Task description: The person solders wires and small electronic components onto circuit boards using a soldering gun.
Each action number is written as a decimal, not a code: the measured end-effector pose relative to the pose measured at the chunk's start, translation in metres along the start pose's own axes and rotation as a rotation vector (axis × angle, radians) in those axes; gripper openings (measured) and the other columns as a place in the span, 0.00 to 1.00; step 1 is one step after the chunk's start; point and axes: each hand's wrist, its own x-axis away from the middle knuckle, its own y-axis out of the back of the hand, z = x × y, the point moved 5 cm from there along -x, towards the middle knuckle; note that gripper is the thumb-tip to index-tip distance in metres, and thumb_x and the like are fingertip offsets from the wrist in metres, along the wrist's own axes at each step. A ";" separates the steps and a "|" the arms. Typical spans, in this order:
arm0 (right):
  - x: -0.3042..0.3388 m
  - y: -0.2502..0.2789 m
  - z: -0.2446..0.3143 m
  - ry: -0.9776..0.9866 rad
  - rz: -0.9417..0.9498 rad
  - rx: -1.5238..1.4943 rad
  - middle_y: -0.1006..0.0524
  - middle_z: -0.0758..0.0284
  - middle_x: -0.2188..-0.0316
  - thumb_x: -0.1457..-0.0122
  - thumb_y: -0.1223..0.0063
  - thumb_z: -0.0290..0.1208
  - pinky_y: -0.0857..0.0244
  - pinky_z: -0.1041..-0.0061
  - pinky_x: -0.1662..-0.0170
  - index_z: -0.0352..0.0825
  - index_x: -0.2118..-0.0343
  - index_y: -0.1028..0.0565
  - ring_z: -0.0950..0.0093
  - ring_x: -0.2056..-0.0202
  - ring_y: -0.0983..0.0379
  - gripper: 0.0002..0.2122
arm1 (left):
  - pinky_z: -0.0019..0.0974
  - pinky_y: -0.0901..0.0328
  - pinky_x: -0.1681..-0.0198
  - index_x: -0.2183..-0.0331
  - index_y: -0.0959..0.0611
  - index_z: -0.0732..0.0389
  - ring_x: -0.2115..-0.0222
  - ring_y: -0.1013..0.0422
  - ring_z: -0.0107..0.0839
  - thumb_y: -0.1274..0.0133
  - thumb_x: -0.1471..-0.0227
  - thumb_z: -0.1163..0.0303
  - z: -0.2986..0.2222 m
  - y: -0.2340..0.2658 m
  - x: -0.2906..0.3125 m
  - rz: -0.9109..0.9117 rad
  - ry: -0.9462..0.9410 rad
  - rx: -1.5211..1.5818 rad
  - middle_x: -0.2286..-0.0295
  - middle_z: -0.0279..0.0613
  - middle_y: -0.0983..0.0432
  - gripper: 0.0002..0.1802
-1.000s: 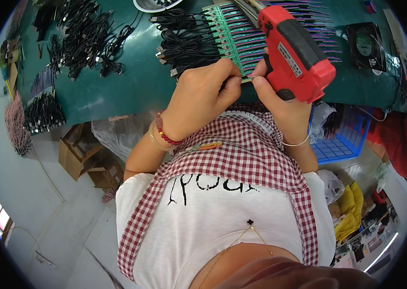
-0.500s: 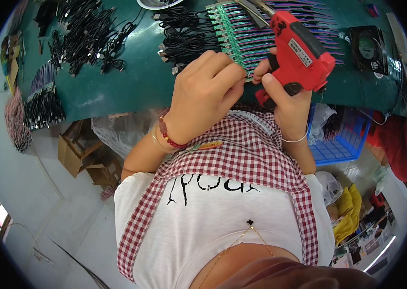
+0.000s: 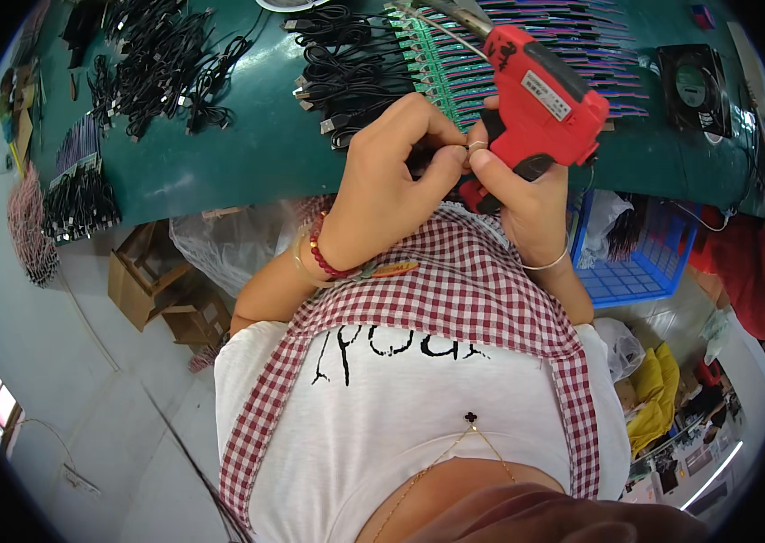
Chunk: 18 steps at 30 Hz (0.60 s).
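Note:
My right hand (image 3: 532, 204) is wrapped round the grip of a red soldering gun (image 3: 550, 100) with a black top; its metal nose points up and left over the table. The thumb and forefinger of my left hand (image 3: 392, 181) pinch together against my right fingertips. Something small and dark shows there, along with a thin pale strand over a right finger, but I cannot make out what it is. Just beyond lies a row of green circuit boards (image 3: 437, 68), with coloured wires (image 3: 527, 86) running right and black USB cables (image 3: 346, 68) to the left.
More black cables (image 3: 152, 72) lie heaped on the green table (image 3: 247, 149). A white bowl (image 3: 292, 3) sits at the far edge, and a black fan (image 3: 693, 90) at the right. Below are a blue crate (image 3: 631, 271) and cardboard boxes (image 3: 147, 281). Another person's red sleeve (image 3: 749, 276) shows at right.
My left hand has turned, and its fingertips now meet those of my right hand. The soldering gun has shifted a little left and toward me.

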 end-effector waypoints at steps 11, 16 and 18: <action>0.025 0.050 0.004 0.111 -0.103 0.134 0.30 0.64 0.78 0.47 0.53 0.21 0.36 0.76 0.69 0.27 0.54 0.38 0.76 0.76 0.34 0.17 | 0.31 0.36 0.79 0.75 0.25 0.58 0.77 0.31 0.32 0.44 0.60 0.74 0.017 0.000 0.000 -0.008 -0.273 -0.639 0.77 0.35 0.34 0.05; 0.061 0.084 -0.008 0.010 -0.044 0.109 0.37 0.69 0.84 0.44 0.53 0.29 0.43 0.80 0.77 0.26 0.54 0.38 0.81 0.83 0.42 0.17 | 0.30 0.39 0.81 0.75 0.23 0.59 0.82 0.33 0.30 0.43 0.60 0.75 0.025 -0.003 0.002 -0.015 -0.271 -0.655 0.78 0.34 0.32 0.05; 0.075 0.093 -0.016 -0.019 0.011 0.139 0.37 0.69 0.85 0.44 0.50 0.34 0.45 0.81 0.78 0.26 0.54 0.38 0.81 0.83 0.43 0.20 | 0.31 0.39 0.81 0.76 0.23 0.59 0.82 0.33 0.29 0.43 0.60 0.75 0.027 -0.002 0.001 -0.018 -0.256 -0.659 0.78 0.34 0.32 0.05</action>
